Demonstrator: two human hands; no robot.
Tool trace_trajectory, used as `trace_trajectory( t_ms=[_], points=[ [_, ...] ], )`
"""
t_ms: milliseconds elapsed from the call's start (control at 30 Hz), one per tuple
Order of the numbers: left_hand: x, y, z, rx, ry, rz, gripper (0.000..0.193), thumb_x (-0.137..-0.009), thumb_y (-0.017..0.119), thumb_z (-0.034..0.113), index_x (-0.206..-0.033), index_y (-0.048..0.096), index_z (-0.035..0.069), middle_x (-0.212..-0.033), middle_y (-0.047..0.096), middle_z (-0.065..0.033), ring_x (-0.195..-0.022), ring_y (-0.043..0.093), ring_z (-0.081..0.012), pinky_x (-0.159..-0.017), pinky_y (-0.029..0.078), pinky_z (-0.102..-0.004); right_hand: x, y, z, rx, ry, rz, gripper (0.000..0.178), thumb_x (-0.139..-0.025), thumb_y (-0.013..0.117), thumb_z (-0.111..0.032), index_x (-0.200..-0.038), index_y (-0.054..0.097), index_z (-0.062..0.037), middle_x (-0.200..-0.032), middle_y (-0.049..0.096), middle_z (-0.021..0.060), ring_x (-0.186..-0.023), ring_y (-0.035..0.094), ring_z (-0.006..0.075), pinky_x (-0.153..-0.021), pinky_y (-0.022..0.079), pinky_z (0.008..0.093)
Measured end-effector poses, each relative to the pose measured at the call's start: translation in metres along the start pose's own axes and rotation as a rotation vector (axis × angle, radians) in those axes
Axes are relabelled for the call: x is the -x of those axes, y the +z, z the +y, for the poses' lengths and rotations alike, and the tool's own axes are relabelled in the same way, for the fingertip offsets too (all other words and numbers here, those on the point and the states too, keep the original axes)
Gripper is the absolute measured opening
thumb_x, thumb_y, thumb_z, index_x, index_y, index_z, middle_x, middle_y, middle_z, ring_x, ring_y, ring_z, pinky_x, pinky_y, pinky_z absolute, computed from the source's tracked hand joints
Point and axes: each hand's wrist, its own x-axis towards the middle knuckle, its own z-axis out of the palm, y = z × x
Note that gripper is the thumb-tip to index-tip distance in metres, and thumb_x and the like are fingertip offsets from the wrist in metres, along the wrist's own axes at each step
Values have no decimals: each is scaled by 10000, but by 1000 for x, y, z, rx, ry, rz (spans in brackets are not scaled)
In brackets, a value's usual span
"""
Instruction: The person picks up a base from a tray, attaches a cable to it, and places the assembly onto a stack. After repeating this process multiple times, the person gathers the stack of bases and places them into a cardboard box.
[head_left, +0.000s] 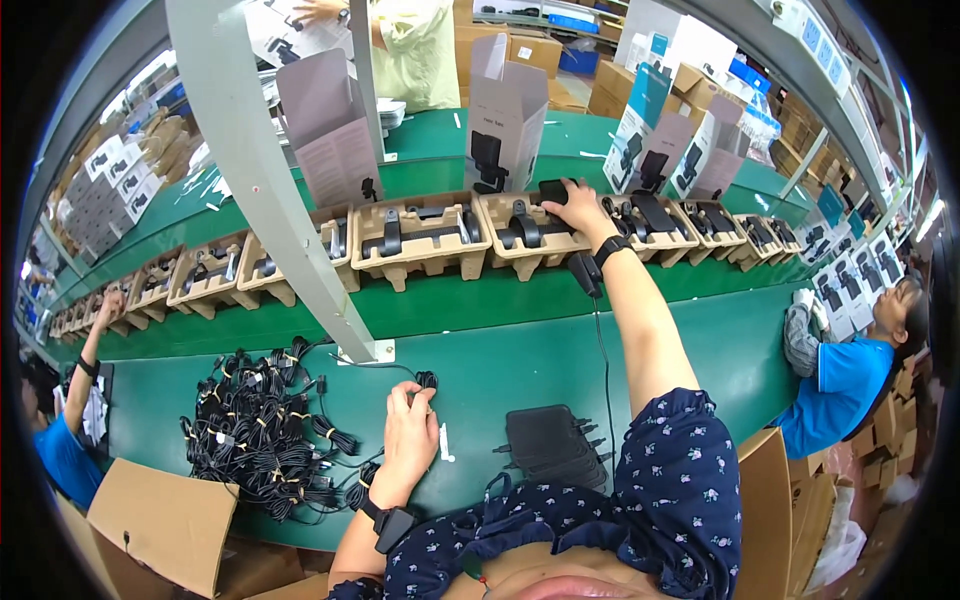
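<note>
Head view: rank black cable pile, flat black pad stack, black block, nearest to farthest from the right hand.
1. Black block: touched by the right hand.
2. Flat black pad stack: lower middle of view.
3. Black cable pile: lower left.

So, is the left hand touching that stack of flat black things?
Apart: the head view plainly shows green tabletop between the left hand and the black stack.

black rectangular device (552,191) at tray (525,264); coiled black cable (427,379) on tabletop (480,372)
</note>
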Motion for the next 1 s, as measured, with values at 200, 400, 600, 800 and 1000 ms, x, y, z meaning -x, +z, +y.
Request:
trace_trajectory(
  t_ms=[200, 400, 600, 800, 1000],
  points=[
    [-10, 4, 3, 41, -7, -81, 336, -733, 594, -52, -1055, 547, 29, -1106, 448, -170, -1001, 510, -350, -826, 457, -406, -18, 4, 35, 34, -18, 365, 586, -745, 709, -335, -1214, 505, -48, -1092, 583, 227, -1018, 534, 395, -864, 450, 470],
    [-8, 0, 2, -25, 20, -26, 341, -738, 585, -59, -1070, 557, 10, -1104, 450, -174, -935, 521, -323, -794, 460, -398, -14, -14, 31, -255, 131, 230, 516, -768, 712, -258, -1157, 541, 34, -1055, 616, 251, -978, 599, 356, -850, 463, 393],
    [-8, 5, 5, 0, 36, -19, 395, -724, 602, -65, -1104, 545, 27, -1110, 443, -195, -947, 522, -337, -801, 460, -400, -25, -7, 79, -470, 89, 270, 447, -812, 696, -271, -1071, 577, 74, -993, 646, 166, -875, 609, 236, -785, 463, 329],
    [-2, 1, -3, -11, -107, -59, 495, -722, 667, -3, -1181, 482, 23, -1119, 439, -212, -1006, 502, -379, -844, 449, -421, 2, 8, 56, -446, 131, 257, 489, -838, 669, -290, -1157, 552, 61, -1018, 650, 153, -919, 611, 226, -810, 465, 322],
    [-2, 1, -8, -196, -106, 26, 495, -700, 740, 97, -1122, 502, -3, -1096, 468, -192, -1040, 483, -371, -866, 432, -423, 17, -18, 53, -263, 125, 113, 466, -882, 574, -297, -1211, 535, 31, -1227, 541, 247, -1164, 510, 353, -980, 400, 385]
  ],
)
